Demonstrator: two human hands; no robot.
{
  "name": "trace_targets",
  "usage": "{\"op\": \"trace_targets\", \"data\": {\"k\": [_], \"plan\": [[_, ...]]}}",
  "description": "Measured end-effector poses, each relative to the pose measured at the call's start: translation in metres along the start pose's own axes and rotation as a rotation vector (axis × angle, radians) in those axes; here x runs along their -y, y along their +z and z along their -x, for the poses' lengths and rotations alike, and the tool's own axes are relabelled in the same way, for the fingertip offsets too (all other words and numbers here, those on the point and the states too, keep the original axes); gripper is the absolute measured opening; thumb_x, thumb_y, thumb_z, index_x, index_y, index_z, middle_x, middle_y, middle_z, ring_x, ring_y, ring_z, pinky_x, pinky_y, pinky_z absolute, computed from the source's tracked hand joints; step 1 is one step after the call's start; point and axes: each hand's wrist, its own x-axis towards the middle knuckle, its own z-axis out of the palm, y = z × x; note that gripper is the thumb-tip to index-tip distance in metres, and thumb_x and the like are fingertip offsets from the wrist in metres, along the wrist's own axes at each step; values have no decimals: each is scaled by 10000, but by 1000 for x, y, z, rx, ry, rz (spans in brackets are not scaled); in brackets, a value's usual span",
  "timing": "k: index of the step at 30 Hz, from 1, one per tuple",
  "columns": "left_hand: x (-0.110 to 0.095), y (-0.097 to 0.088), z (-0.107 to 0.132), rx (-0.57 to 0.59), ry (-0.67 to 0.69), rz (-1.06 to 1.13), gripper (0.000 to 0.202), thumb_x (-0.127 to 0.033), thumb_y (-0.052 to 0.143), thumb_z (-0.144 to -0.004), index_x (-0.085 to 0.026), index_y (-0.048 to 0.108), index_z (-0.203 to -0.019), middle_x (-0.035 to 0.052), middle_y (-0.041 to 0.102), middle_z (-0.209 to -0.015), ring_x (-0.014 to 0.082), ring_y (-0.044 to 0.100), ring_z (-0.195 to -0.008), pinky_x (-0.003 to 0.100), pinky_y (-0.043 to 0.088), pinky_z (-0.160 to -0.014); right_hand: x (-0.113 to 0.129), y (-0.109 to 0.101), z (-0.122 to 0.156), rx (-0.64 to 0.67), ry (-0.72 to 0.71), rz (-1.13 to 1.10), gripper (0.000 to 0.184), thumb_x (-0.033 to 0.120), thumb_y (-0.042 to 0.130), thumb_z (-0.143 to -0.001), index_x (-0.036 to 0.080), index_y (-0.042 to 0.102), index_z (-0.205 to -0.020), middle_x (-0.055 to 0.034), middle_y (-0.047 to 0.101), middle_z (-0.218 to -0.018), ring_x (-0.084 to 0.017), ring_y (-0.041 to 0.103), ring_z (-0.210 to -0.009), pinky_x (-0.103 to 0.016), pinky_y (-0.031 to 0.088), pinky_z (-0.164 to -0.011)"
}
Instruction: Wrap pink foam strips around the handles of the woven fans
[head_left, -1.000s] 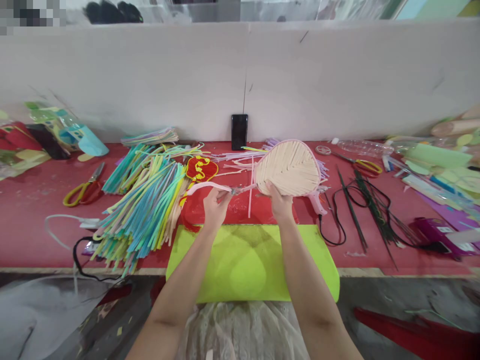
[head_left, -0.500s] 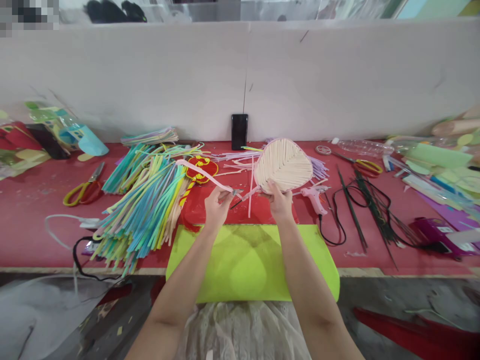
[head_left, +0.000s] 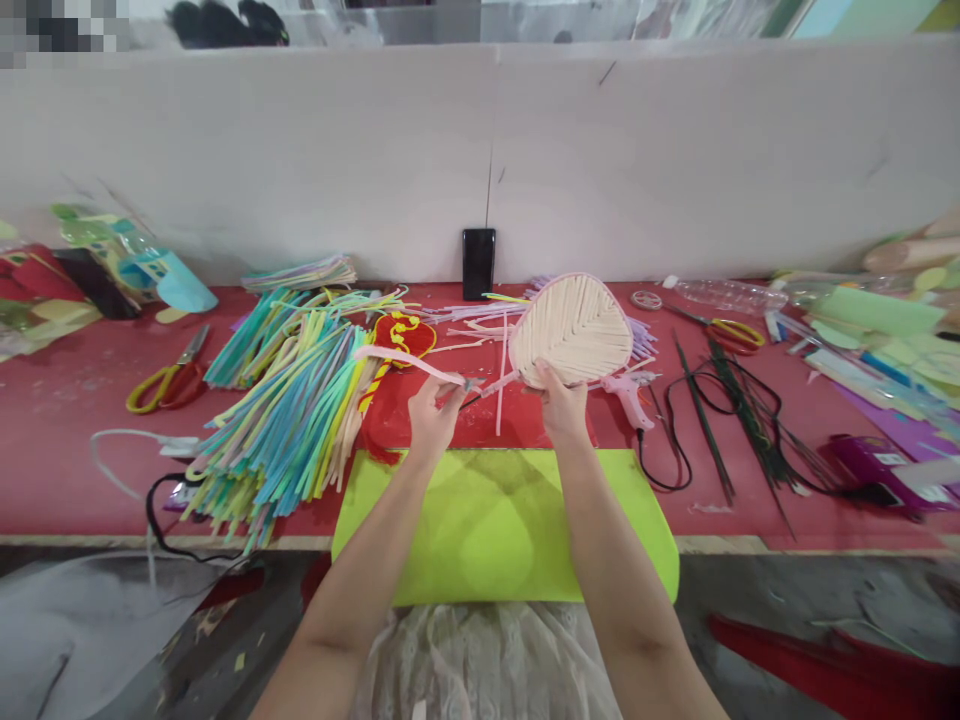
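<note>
- Fan [head_left: 574, 330] sits just above the right hand [head_left: 564, 405], which grips its bottom edge.
- The left hand [head_left: 431, 410] pinches a pink strip [head_left: 397, 358] tight.
- A hard pull could snap the pink strip.

The lime-green foam sheet [head_left: 502, 530] lies bare. Left of it a heap of coloured strips [head_left: 292, 400] blocks the way. Right of it lie a black cord [head_left: 673, 430] and green wire stems [head_left: 739, 420]. Beyond it are the woven fan [head_left: 574, 330] and the pink glue gun [head_left: 628, 393].
</note>
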Motion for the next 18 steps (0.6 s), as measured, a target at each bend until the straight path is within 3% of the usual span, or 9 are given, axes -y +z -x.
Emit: {"op": "trace_targets", "data": {"k": [6, 11, 18], "plan": [[-1, 0, 0, -22, 80, -12, 124, -295, 591, -776, -173, 605, -798, 40, 686, -813, 163, 655, -800, 286, 507, -751, 2, 1, 3, -42, -66, 32, 422, 311, 741, -561, 146, 652, -939, -80, 678, -968, -170, 648, -679, -250, 533, -458], [-9, 1, -1, -6, 317, -68, 33, -211, 651, -727, -181, 637, -726, 29, 634, -821, 127, 610, -782, 263, 490, -736, -1, 0, 0, -131, -89, 35, 467, 325, 743, -554, 140, 639, -970, -94, 661, -1019, -181, 644, -715, -283, 548, -489], [-7, 1, 4, 204, 350, -151, 66, -198, 616, -761, -206, 670, -798, 15, 691, -762, 117, 635, -708, 231, 505, -683, -4, -3, -6, -202, -105, -27, 444, 315, 745, -555, 134, 633, -944, -81, 659, -983, -152, 638, -671, -280, 557, -516]]}}
